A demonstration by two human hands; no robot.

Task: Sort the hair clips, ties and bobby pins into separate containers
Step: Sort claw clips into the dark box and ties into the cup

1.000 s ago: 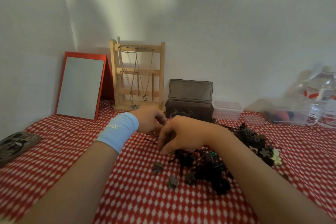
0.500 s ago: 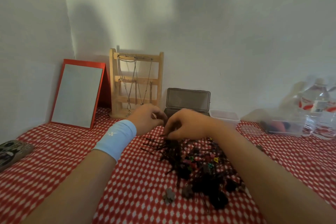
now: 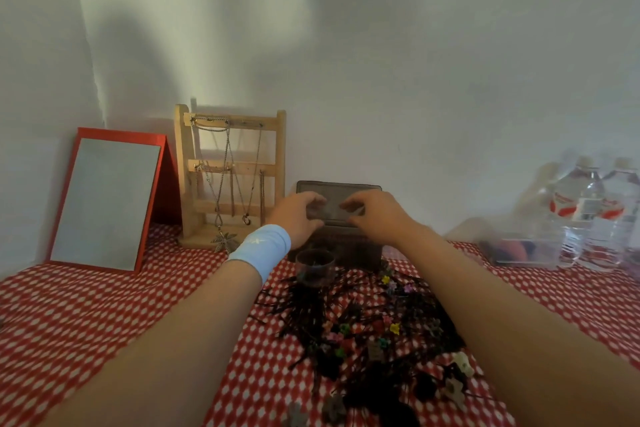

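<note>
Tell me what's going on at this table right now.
A person is partway through sorting hair accessories on a red checked tablecloth. The left hand and right hand are raised in front of a dark box with its lid up. They seem to hold a small clear container between them, though it is blurred. The pile of pins, ties and clips lies unsorted, with a small clear cup at its far edge.

Red-checked tablecloth (image 3: 104, 305) under hair-accessory pile (image 3: 363, 333)
</note>
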